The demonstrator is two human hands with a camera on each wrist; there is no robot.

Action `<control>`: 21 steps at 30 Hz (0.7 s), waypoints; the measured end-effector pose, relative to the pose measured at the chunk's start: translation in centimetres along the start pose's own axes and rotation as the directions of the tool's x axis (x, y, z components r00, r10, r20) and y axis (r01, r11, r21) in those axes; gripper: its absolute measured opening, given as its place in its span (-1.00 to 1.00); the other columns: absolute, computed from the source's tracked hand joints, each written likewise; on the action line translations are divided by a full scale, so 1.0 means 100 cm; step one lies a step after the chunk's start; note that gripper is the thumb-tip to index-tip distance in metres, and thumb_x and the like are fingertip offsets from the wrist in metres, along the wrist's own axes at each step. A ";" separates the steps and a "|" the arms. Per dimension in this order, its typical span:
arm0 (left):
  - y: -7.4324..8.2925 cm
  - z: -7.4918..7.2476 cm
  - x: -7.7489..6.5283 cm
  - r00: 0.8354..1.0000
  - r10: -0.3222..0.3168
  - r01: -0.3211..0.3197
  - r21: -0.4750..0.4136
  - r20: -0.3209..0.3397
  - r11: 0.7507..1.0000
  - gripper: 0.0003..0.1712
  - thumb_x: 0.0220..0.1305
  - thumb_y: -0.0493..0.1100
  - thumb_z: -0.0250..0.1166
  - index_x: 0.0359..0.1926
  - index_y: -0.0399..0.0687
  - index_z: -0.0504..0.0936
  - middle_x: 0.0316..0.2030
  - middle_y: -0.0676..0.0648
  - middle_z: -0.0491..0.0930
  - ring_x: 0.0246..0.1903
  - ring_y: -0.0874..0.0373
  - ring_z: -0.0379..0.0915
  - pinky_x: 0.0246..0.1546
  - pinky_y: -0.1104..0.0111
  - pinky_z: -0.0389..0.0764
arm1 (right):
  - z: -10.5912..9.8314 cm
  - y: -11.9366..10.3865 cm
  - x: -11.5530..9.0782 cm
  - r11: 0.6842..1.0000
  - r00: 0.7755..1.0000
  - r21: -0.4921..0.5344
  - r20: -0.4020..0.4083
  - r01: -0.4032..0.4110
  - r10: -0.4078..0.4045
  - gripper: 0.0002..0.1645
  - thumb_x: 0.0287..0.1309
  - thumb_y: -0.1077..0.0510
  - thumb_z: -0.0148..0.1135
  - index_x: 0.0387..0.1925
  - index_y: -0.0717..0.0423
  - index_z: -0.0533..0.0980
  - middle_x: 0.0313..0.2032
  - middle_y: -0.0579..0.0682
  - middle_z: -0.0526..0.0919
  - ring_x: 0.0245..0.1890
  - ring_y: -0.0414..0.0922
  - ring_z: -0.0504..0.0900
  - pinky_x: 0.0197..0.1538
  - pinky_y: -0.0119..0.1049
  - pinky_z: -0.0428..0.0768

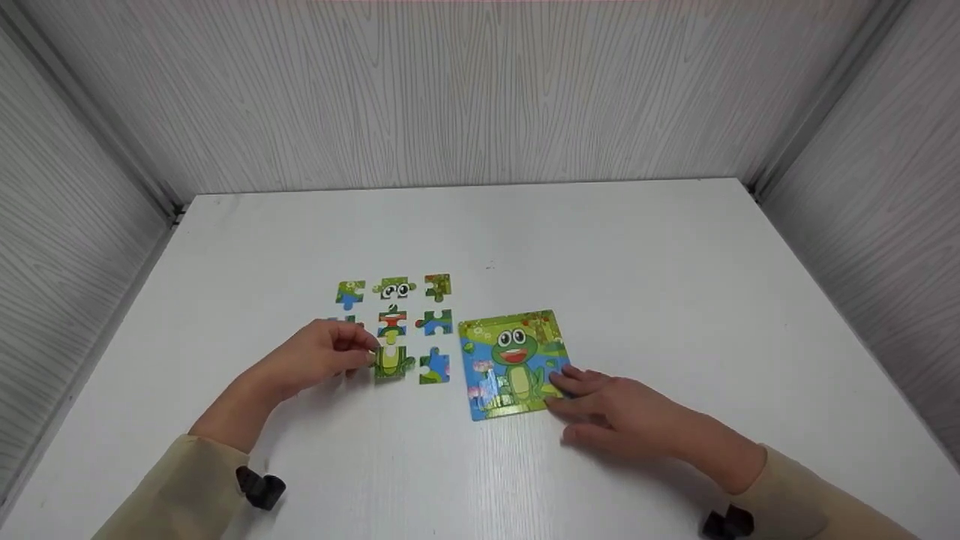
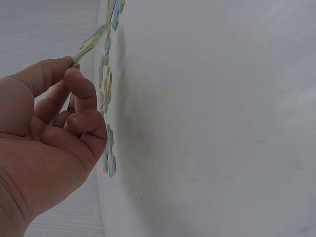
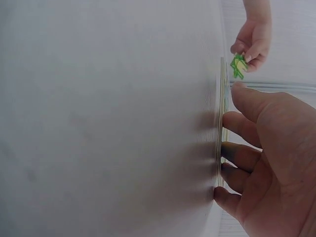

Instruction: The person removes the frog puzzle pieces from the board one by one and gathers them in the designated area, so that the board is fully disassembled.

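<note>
My left hand (image 1: 315,352) pinches a green jigsaw puzzle piece (image 1: 390,363) showing a frog's belly between thumb and fingertip. In the left wrist view this piece (image 2: 91,42) tilts up off the table. Loose pieces lie around it in spaced rows: an eyes piece (image 1: 394,289), a red-mouth piece (image 1: 391,324) and a blue-green corner piece (image 1: 435,367) among them. Others at the left are partly covered by the left hand. The square frog picture board (image 1: 521,382) lies to the right of them. With fingers extended, my right hand (image 1: 630,416) touches its right edge.
Everything lies on a white table (image 1: 637,255) with a faint grain. Pale wood-patterned panels (image 1: 465,97) rise behind it and on both sides. A small black device (image 1: 261,489) sits at the left sleeve, and another (image 1: 727,521) at the right.
</note>
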State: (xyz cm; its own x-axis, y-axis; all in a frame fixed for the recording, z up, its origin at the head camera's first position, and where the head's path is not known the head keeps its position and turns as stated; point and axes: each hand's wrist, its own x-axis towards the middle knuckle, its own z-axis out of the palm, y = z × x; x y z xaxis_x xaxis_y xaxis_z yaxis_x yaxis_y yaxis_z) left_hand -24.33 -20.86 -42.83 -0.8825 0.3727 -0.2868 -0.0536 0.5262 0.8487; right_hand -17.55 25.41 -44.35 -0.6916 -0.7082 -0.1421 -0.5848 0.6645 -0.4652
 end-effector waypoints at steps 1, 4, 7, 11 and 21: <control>-0.001 0.000 0.001 1.000 -0.009 0.009 0.002 -0.005 1.000 -0.79 0.43 -0.18 0.39 0.00 -0.17 0.75 -0.01 -0.20 0.66 -0.27 0.03 0.52 -0.25 0.30 0.55 | 0.000 0.000 0.000 1.000 1.000 -0.001 0.002 0.000 0.000 -0.35 0.53 -0.31 0.14 0.46 -0.12 0.52 0.56 -0.02 0.30 0.60 0.06 0.19 0.48 0.14 0.31; -0.004 -0.001 0.003 0.999 -0.047 0.048 0.016 -0.022 0.999 -0.81 0.43 -0.19 0.40 -0.02 -0.16 0.77 0.02 -0.19 0.66 -0.28 0.05 0.52 -0.25 0.31 0.55 | 0.000 0.001 0.000 1.000 1.000 -0.008 0.003 0.002 -0.002 -0.34 0.53 -0.31 0.14 0.46 -0.13 0.51 0.56 -0.02 0.30 0.60 0.06 0.18 0.48 0.14 0.32; -0.005 0.000 0.006 0.996 -0.079 0.080 0.035 -0.038 0.996 -0.81 0.43 -0.20 0.39 -0.02 -0.16 0.77 -0.09 -0.14 0.67 -0.28 0.05 0.51 -0.24 0.31 0.55 | 0.001 0.002 0.000 1.000 1.000 -0.010 -0.002 0.006 -0.006 -0.34 0.53 -0.31 0.14 0.46 -0.14 0.51 0.56 -0.02 0.30 0.60 0.06 0.19 0.47 0.15 0.33; -0.006 0.003 0.010 0.993 -0.105 0.108 0.066 -0.055 0.992 -0.82 0.43 -0.18 0.39 -0.04 -0.14 0.79 -0.04 -0.13 0.66 -0.30 0.06 0.51 -0.24 0.31 0.55 | 0.001 0.003 -0.001 1.000 1.000 0.003 -0.010 0.010 -0.010 -0.34 0.52 -0.32 0.14 0.46 -0.14 0.52 0.56 -0.02 0.31 0.60 0.06 0.19 0.47 0.16 0.33; -0.010 0.006 0.013 0.994 -0.084 0.092 0.098 -0.076 0.991 -0.77 0.37 -0.17 0.41 -0.03 -0.17 0.78 -0.23 -0.08 0.67 -0.34 0.08 0.51 -0.29 0.30 0.54 | 0.001 0.002 0.000 1.000 1.000 0.011 -0.005 0.001 -0.001 -0.34 0.52 -0.32 0.15 0.46 -0.15 0.52 0.56 -0.02 0.31 0.60 0.06 0.18 0.47 0.16 0.32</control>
State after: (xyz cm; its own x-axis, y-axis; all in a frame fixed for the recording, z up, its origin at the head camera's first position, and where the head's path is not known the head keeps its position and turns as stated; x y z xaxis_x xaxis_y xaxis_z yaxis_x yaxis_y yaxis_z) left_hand -25.20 -20.43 -44.27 -0.9078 0.2679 -0.3227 -0.0881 0.6304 0.7713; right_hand -17.62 25.58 -44.53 -0.6931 -0.7076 -0.1375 -0.5808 0.6612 -0.4749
